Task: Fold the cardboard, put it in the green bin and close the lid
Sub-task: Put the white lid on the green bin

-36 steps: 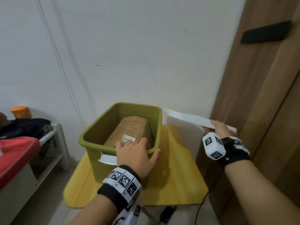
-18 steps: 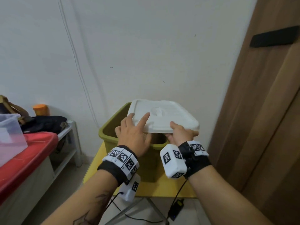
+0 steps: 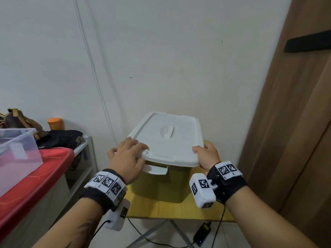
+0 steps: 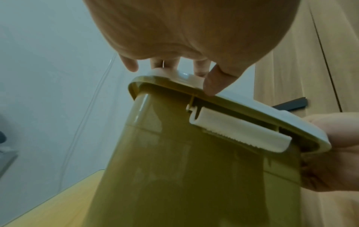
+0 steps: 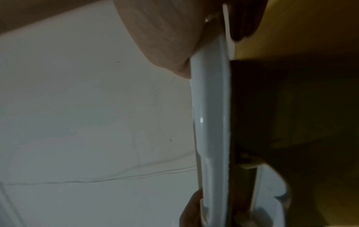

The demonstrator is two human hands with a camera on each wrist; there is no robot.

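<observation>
Hands first, from the head view: the left hand (image 3: 128, 159) lies on the near left corner of the white lid (image 3: 168, 140), fingers spread flat over its edge; the right hand (image 3: 206, 154) grips the near right corner, thumb on top and fingers curled under the rim. One lid sits on one green bin (image 3: 161, 185) on the yellow tabletop (image 3: 179, 210); the cardboard is out of sight, presumably inside.

Left wrist view: one white latch (image 4: 239, 130) hangs unfastened below the lid edge.

Right wrist view: the lid rim (image 5: 211, 107) lies close along the bin.

Pressing both corners down evenly, then snapping the latch up, should seat it properly.
</observation>
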